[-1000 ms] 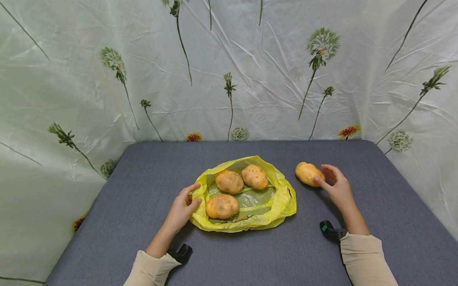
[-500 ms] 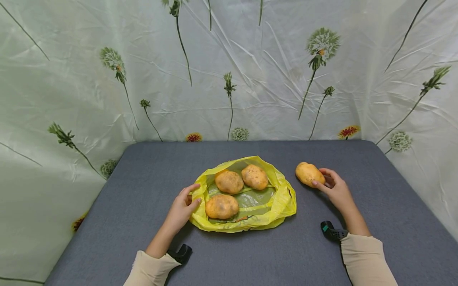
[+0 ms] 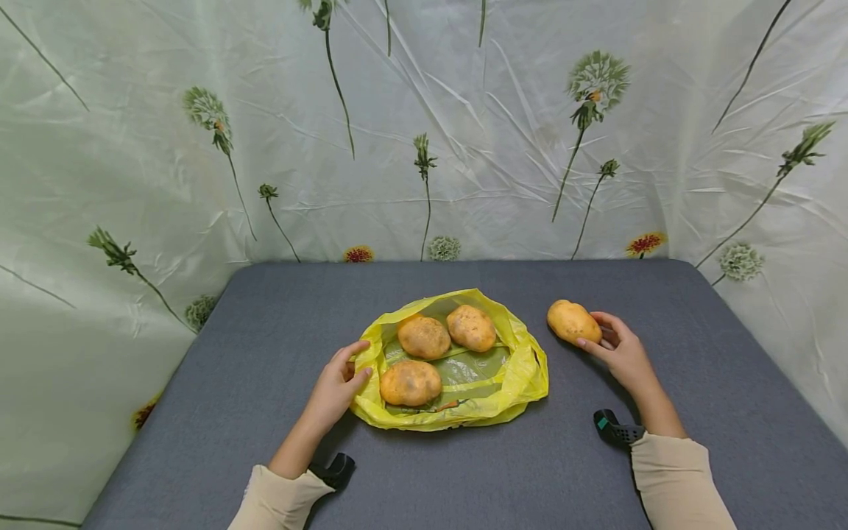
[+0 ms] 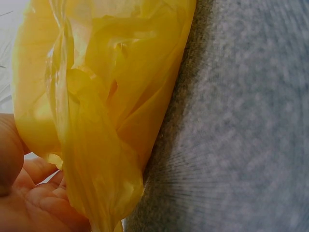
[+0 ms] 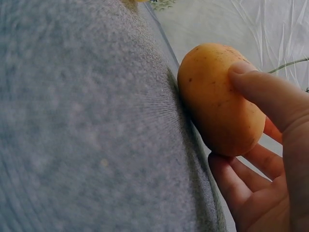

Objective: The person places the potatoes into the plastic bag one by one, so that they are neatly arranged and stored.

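Observation:
A yellow plastic bag (image 3: 523,383) lies mouth up on the grey table, with several potatoes (image 3: 411,383) inside toward its left and back. At the bag's left rim, my left hand (image 3: 334,383) holds the edge with thumb and fingers; in the left wrist view, a fold of yellow plastic (image 4: 101,145) hides part of the fingers. To the right of the bag, a lone potato (image 3: 571,321) rests on the table. My right hand (image 3: 626,357) grips its right end, thumb pressed on its near side and fingers round the far side, as the right wrist view shows.
The grey table (image 3: 464,478) runs back to a pale curtain (image 3: 497,147) printed with dandelions. Black wrist mounts (image 3: 616,429) sit below both hands, close over the table. The bag's right rim stands a short way left of the lone potato.
My right thumb and fingers have closed in on the lone potato, which has barely shifted. The left hand and the bag have stayed in place.

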### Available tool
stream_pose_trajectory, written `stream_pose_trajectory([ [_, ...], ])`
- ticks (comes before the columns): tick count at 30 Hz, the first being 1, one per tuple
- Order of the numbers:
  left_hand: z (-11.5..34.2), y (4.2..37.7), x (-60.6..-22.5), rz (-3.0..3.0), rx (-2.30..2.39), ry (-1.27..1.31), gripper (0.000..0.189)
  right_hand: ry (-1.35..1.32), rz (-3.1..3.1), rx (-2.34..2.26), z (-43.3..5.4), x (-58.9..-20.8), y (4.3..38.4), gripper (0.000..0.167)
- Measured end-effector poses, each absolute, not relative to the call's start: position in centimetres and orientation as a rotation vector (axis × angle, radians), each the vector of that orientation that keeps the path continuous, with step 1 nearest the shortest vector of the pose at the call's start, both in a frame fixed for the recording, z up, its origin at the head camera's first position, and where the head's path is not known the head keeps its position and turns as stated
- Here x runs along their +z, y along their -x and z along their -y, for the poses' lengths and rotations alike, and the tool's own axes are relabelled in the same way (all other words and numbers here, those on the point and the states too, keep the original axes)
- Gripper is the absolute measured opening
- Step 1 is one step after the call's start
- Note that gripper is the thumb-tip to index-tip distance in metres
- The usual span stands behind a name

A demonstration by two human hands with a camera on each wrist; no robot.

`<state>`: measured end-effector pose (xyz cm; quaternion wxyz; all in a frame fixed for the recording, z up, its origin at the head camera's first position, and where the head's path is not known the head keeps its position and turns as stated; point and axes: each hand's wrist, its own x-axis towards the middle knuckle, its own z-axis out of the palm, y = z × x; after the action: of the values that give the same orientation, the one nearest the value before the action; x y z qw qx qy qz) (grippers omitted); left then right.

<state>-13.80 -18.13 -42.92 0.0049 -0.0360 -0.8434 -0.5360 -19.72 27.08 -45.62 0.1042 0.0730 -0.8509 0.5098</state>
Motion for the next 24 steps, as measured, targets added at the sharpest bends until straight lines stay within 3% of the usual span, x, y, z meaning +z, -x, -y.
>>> stream_pose_trajectory([
  [17,18.3,14.0,-43.6,2.625,-1.669,0.135,0.042,-0.191,2.413,1.433,-26.5,-44.4,19.4,0.055],
  [24,18.4,14.2,-43.7,2.636,-1.666,0.106,0.043,-0.226,2.362,1.477,-25.0,-41.9,18.5,0.053],
])
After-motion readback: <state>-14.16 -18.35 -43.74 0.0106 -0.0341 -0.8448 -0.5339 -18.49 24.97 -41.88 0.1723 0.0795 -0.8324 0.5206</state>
